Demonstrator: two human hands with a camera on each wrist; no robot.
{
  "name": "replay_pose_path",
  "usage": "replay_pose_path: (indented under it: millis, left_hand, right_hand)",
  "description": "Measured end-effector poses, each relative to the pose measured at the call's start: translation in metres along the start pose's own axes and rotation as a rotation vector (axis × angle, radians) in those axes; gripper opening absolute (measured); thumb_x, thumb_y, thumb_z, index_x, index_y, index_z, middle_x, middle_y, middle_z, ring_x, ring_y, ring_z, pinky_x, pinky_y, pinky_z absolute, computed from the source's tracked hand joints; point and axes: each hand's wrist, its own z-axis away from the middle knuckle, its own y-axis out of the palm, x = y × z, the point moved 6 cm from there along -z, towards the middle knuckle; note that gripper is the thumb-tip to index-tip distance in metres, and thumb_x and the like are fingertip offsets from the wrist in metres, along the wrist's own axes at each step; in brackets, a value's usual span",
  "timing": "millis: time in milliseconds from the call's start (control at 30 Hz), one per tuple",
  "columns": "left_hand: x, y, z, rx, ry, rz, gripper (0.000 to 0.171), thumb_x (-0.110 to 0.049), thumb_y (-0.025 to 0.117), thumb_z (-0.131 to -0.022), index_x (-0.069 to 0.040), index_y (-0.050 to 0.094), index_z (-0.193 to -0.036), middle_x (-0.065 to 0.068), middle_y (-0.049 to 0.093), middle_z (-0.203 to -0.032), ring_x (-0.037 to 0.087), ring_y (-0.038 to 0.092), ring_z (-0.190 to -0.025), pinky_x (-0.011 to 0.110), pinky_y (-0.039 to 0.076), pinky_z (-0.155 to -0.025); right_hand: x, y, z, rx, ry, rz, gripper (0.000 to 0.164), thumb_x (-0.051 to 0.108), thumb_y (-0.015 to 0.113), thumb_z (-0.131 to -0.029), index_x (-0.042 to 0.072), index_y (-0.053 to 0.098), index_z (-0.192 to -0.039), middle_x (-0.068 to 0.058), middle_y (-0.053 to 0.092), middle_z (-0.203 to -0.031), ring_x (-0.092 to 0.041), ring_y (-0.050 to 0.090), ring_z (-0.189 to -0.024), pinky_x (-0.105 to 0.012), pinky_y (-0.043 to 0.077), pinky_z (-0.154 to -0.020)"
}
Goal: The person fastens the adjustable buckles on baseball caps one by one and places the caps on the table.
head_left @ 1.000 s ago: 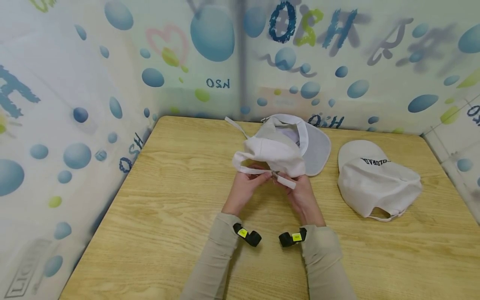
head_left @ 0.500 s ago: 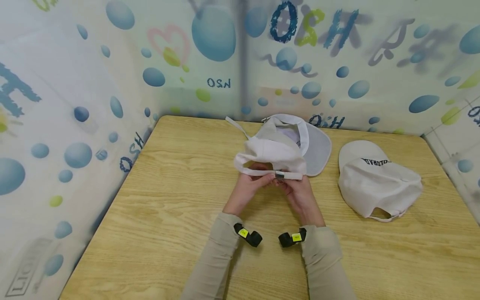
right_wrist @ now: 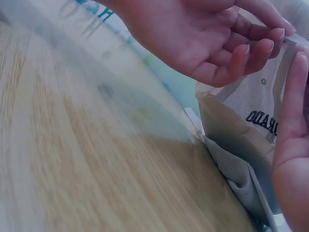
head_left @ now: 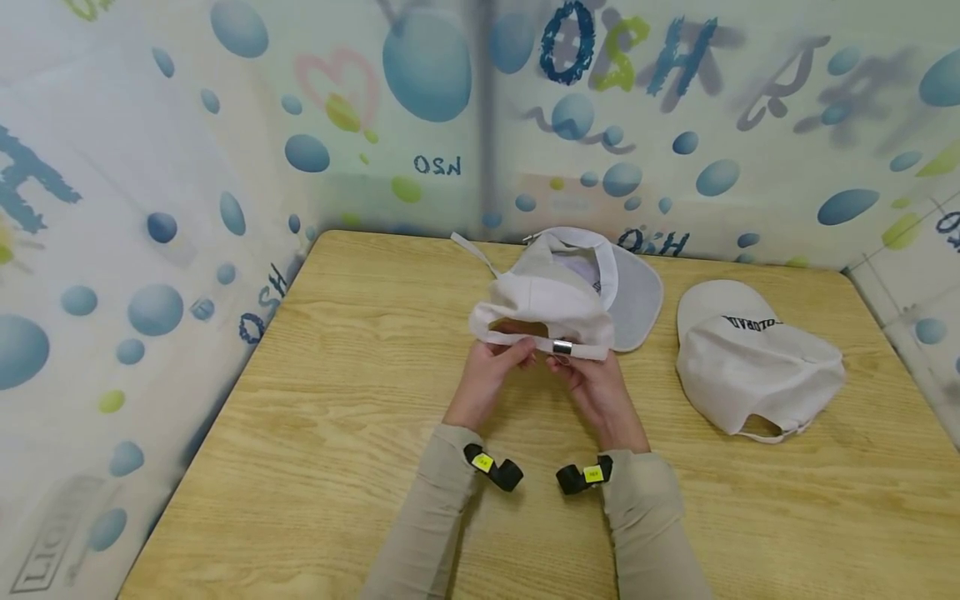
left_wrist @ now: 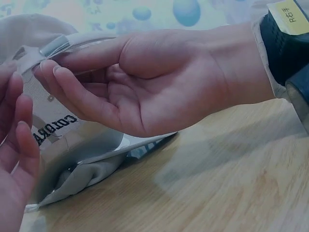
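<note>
On the near side, the left hand (head_left: 486, 379) pinches the pale strap (head_left: 588, 352), thumb on top, and the right hand (head_left: 602, 393) has bent fingers holding it by the shiny buckle (head_left: 562, 347). The left thumb has just moved left, away from the buckle, and the strap end that stuck out a second ago now lies flat. So the strap looks done up, or nearly. Its white cap (head_left: 551, 298) is just past the hands, mid-table (head_left: 337, 400). Another pale cap (head_left: 753, 371) sits to the right. A third cap (head_left: 636, 304) lies farther back, its own strap loose, near the spotted wall (head_left: 360, 192).
</note>
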Motion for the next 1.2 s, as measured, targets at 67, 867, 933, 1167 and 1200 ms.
replay_pose_path:
  millis: [67, 867, 933, 1167, 1200]
  left_hand:
    - [0.001, -0.002, -0.001, -0.023, 0.007, -0.017, 0.021, -0.018, 0.066, -0.082, -0.003, 0.053, -0.089, 0.006, 0.058, -0.078, 0.021, 0.055, -0.071, 0.037, 0.046, -0.068]
    - [0.0, 0.002, 0.002, 0.027, -0.042, -0.07, 0.016, -0.016, 0.066, -0.081, -0.002, 0.06, -0.087, 0.008, 0.062, -0.077, 0.017, 0.059, -0.072, 0.041, 0.047, -0.072]
    - [-0.001, 0.003, 0.003, 0.041, -0.045, -0.074, 0.013, -0.013, 0.065, -0.082, -0.002, 0.061, -0.087, 0.007, 0.062, -0.077, 0.017, 0.058, -0.072, 0.04, 0.047, -0.071]
    - [0.0, 0.004, 0.002, 0.066, -0.047, -0.073, 0.009, -0.01, 0.062, -0.084, -0.003, 0.062, -0.088, 0.007, 0.062, -0.078, 0.017, 0.057, -0.073, 0.039, 0.046, -0.071]
    - [0.001, 0.004, 0.002, 0.064, -0.045, -0.069, 0.009, -0.011, 0.062, -0.084, -0.002, 0.063, -0.088, 0.007, 0.062, -0.078, 0.017, 0.057, -0.073, 0.037, 0.046, -0.07]
  right_hand:
    - [0.0, 0.0, 0.0, -0.01, -0.002, 0.007, 0.017, -0.002, 0.056, -0.085, 0.001, 0.054, -0.101, -0.01, 0.057, -0.09, -0.019, 0.062, -0.076, -0.023, 0.051, -0.069]
    - [0.003, -0.004, 0.001, -0.1, -0.004, 0.092, 0.021, 0.007, 0.068, -0.078, 0.005, 0.057, -0.096, -0.007, 0.059, -0.09, -0.016, 0.061, -0.079, -0.024, 0.05, -0.071]
    - [0.002, -0.004, 0.001, -0.107, 0.007, 0.111, 0.026, 0.011, 0.07, -0.076, 0.006, 0.056, -0.098, -0.007, 0.058, -0.09, -0.016, 0.06, -0.079, -0.023, 0.05, -0.071]
    - [0.002, -0.004, 0.002, -0.11, 0.036, 0.109, 0.03, 0.013, 0.071, -0.076, 0.006, 0.054, -0.1, -0.009, 0.056, -0.095, -0.017, 0.059, -0.082, -0.023, 0.05, -0.071]
    - [0.002, -0.003, 0.002, -0.11, 0.036, 0.109, 0.031, 0.012, 0.072, -0.075, 0.006, 0.054, -0.1, -0.009, 0.055, -0.096, -0.018, 0.06, -0.082, -0.024, 0.05, -0.071]
